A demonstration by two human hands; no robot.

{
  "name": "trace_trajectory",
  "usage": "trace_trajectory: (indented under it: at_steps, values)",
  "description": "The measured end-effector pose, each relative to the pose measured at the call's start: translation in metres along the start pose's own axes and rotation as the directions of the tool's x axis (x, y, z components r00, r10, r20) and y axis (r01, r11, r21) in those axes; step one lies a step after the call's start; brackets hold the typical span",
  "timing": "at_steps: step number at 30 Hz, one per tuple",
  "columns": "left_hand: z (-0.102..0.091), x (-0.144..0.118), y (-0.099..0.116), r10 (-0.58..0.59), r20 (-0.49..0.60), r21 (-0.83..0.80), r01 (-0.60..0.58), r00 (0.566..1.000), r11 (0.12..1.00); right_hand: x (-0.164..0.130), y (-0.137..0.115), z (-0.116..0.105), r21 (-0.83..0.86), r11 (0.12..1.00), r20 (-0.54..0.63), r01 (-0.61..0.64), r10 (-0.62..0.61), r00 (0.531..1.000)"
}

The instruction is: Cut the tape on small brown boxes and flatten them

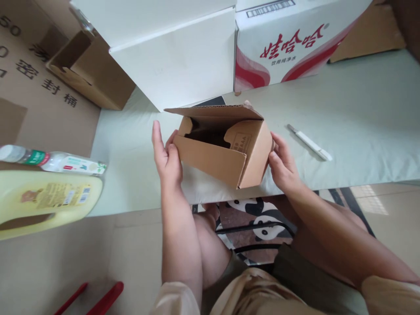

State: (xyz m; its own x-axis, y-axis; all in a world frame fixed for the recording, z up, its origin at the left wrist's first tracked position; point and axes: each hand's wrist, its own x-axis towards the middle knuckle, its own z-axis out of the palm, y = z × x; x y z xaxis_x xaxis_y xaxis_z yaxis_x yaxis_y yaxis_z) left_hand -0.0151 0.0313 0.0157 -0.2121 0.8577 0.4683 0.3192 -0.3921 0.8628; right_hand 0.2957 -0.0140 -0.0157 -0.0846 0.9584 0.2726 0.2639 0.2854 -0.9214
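Head view: carton point(226, 151) between left hand point(166, 159), right hand point(282, 164).

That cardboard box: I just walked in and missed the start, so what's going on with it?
A seated person holds a small brown cardboard box between both hands at the near edge of a pale table. The left hand presses its left end, the right hand its right end. The top flap stands open, and the inside looks dark. A white pen-like tool lies untouched to the right. Larger cartons stand behind.
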Motion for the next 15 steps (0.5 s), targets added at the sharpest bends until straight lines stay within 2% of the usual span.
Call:
trace_trajectory:
  at_steps: [4,6,8,12,15]
  values:
    - [0.001,-0.002,0.004,0.010,0.027,0.031,-0.011,1.000,0.999,0.002,-0.014,-0.003,0.002,0.995,-0.137,0.100,-0.098,0.986]
    - [0.007,-0.005,0.005,-0.040,0.063,-0.004,0.040,0.997,0.999,0.005,-0.024,-0.004,0.034,0.981,-0.216,0.189,-0.178,0.960]
    - [0.014,-0.009,0.004,-0.113,0.110,-0.055,0.120,0.988,0.991,0.006,-0.032,-0.003,0.090,0.965,-0.247,0.247,-0.219,0.944]
    - [0.027,-0.011,0.004,-0.219,0.127,-0.088,0.231,0.967,0.969,0.007,-0.042,0.007,0.140,0.967,-0.269,0.213,-0.169,0.948]
    - [0.036,-0.011,0.008,-0.303,0.167,-0.047,0.314,0.938,0.948,0.012,-0.050,0.013,0.127,0.966,-0.383,0.223,-0.160,0.910]
